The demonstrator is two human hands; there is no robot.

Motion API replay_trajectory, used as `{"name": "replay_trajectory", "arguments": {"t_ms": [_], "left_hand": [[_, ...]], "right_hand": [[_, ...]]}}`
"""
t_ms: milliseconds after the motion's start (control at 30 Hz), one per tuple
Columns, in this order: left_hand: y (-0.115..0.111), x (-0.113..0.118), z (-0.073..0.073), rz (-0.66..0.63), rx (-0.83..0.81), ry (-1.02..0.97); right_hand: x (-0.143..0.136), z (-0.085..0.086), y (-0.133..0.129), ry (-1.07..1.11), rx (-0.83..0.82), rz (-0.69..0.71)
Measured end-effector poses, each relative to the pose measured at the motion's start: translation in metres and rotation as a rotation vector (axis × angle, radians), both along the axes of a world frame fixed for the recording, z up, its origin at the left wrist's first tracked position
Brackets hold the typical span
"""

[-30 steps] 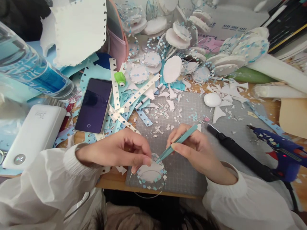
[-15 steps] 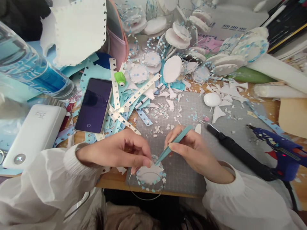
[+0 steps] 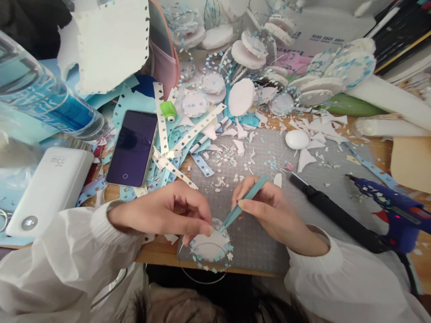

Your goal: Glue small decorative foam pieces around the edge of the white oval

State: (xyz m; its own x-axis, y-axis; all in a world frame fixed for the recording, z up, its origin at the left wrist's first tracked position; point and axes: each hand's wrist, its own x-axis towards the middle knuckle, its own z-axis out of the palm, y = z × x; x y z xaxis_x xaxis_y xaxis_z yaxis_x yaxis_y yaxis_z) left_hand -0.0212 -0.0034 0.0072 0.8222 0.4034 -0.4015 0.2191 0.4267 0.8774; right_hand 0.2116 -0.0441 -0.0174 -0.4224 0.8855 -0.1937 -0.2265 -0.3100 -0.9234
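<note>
My left hand (image 3: 178, 211) pinches the upper left edge of a white disc (image 3: 208, 246) trimmed with small pale blue and white paper flowers. A thin wire hoop (image 3: 204, 282) hangs from the same place, in front of the disc and past the table edge. Between the thumb and fingers of my right hand (image 3: 266, 204) is a pair of teal tweezers (image 3: 248, 197). The tweezers' tips reach the disc's upper right rim, a little apart from each other. Whether they grip a flower there is too small to tell.
A grey cutting mat (image 3: 256, 242) bears paper scraps and loose flowers. To the right lie a black pen-shaped tool (image 3: 336, 215) and a blue glue gun (image 3: 390, 202). At left are a phone (image 3: 133, 148), a power bank (image 3: 50, 190) and a water bottle (image 3: 47, 94). Decorated discs (image 3: 249, 49) crowd the back.
The disc and hoop have shifted very slightly left and down. The tweezers' tips have moved a touch to the right and look more spread. Both hands stay nearly in place.
</note>
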Motion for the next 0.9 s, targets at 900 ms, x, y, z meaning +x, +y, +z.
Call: {"name": "replay_trajectory", "arguments": {"t_ms": [900], "left_hand": [[0.002, 0.001, -0.012, 0.003, 0.287, 0.034]], "right_hand": [[0.008, -0.001, 0.019, 0.078, 0.070, -0.536]]}}
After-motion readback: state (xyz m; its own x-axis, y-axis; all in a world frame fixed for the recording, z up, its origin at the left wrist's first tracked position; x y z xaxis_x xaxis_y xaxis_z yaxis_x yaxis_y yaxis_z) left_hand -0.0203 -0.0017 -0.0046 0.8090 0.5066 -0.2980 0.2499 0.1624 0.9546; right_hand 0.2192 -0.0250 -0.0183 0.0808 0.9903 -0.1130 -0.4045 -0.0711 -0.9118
